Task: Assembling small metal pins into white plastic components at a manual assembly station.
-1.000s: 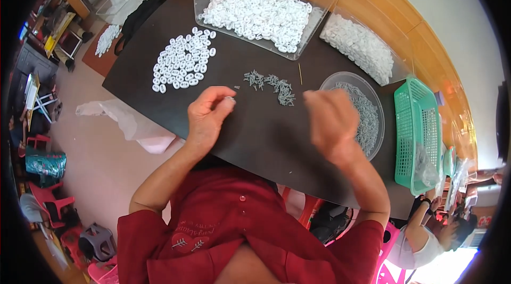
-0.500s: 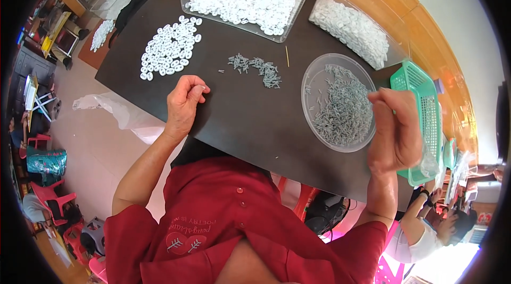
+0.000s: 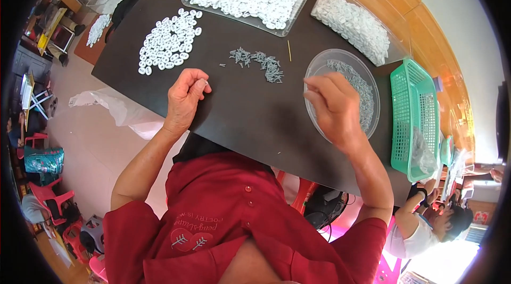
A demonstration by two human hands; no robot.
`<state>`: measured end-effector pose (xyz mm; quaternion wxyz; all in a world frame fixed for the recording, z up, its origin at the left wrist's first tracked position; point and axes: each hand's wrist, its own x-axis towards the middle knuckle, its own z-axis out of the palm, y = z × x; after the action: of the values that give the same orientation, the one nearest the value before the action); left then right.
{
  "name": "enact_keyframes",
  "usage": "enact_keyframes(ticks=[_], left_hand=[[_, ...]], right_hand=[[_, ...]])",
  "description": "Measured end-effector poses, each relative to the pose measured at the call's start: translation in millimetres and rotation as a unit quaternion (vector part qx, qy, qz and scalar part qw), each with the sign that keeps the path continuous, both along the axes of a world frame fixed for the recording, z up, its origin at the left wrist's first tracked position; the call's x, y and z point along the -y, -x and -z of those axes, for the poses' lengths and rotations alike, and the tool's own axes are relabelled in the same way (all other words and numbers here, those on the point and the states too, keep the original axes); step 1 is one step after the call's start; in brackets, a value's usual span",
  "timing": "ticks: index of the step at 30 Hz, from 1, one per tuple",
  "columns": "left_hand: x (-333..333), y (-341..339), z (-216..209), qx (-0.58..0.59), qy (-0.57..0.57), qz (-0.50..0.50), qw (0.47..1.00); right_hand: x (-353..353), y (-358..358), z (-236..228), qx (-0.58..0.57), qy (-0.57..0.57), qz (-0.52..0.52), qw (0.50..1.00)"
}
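Note:
At the table's near edge, my left hand [image 3: 184, 99] is closed in a pinch, with a tiny pale bit at the fingertips too small to name. My right hand [image 3: 335, 104] has curled fingers and hangs over the left part of a round clear tub [image 3: 311, 109]; whatever it pinches, if anything, is hidden. Many small grey screw-like pins [image 3: 367, 98] fill the tub. A loose pile of the same pins [image 3: 269, 66] lies on the tabletop between my hands. Beyond my left hand, white oval pieces with two holes [image 3: 167, 42] are spread in a patch.
A clear bin [image 3: 282, 32] of white ovals stands at the back, another clear bin [image 3: 351, 23] of white pieces to its right. A thin yellow stick [image 3: 289, 50] lies before them. A green basket [image 3: 400, 114] borders the right edge. Another person [image 3: 420, 225] sits at lower right.
My right hand has swung left from the tub's right rim to its left part. My left hand has stayed almost in place, still pinched.

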<state>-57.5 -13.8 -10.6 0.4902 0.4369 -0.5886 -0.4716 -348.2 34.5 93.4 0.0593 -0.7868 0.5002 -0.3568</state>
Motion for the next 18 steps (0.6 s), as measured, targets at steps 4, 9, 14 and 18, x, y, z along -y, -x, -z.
enact_keyframes(ticks=[4,9,14,18], left_hand=[[-3,-4,4,-0.032,-0.012,0.005,0.999],[0,-2,1,-0.057,-0.011,0.026,0.998],[0,-6,6,-0.077,0.006,0.024,0.997],[0,-6,8,-0.07,-0.002,0.031,0.997]], right_hand=[[41,-27,16,-0.127,-0.019,-0.037,0.991],[83,-33,35,-0.228,-0.119,0.014,0.966],[80,-38,35,-0.257,-0.186,0.051,0.947],[74,-42,51,-0.25,-0.2,0.08,0.944]])
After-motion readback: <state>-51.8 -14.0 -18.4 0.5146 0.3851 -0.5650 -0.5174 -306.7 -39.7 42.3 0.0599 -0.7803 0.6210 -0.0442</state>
